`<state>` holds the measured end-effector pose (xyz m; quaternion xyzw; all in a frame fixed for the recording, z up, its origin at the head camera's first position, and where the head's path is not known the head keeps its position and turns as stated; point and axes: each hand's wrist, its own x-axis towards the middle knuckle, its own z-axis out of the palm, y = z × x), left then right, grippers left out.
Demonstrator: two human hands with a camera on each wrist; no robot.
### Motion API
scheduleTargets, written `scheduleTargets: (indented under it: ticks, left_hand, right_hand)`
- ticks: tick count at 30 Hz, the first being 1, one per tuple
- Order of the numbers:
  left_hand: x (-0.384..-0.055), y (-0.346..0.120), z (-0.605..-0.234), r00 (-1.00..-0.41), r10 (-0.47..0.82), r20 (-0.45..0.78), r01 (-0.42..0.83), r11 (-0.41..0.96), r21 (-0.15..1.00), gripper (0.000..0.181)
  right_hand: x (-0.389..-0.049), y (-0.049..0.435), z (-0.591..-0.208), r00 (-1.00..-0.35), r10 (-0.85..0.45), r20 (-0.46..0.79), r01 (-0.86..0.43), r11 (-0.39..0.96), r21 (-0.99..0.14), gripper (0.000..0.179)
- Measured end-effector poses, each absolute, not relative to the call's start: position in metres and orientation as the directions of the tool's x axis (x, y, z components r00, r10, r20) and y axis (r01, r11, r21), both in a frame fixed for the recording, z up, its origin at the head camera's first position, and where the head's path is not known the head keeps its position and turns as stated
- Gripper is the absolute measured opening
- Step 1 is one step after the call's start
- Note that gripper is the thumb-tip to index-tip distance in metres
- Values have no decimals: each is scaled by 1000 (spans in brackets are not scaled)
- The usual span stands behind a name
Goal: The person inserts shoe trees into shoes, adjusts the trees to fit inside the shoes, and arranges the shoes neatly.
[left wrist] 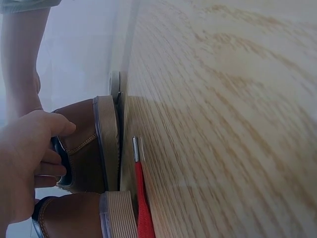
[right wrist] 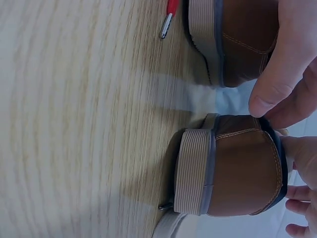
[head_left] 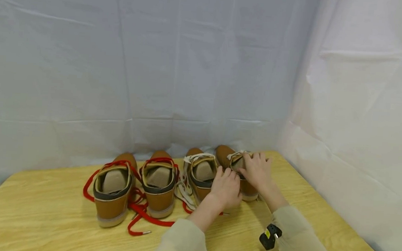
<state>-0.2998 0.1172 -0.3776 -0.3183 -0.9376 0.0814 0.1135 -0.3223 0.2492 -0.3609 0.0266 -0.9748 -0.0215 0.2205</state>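
Several brown shoes with dark padded collars stand side by side, toes toward the back. The rightmost shoe has white laces and lies between both hands. My right hand is at its collar, thumb by the opening and fingers over the right side. My left hand reaches in from the left, fingers loosely bent. In the left wrist view its thumb lies by this shoe's heel. The neighbouring white-laced shoe stands just left of that hand. Contact of the left fingertips is partly hidden.
Two shoes with red laces, the far-left shoe and another shoe, stand on the wooden table. A loose red lace trails forward. White sheeting closes the back and right. A black device sits on the right wrist.
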Motion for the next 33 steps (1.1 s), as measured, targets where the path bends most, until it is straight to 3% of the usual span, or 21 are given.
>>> scheduleTargets:
  ticks: [14,23,33]
  left_hand:
    - [-300,115,-376,-772,614,165,573,784,-237,54]
    - [-299,116,-376,-778,610,153,575,788,-220,54]
    - [-298,118,-377,-773,616,149,582,783,-220,52]
  right_hand:
    - [-323,244,-361,-890,-14,457,-11,1000,10,62]
    - [-324,244,-363,-893,38,448,2,997,-79,59]
    - [-323,251,-358,-930,87,356,27,985,-171,56]
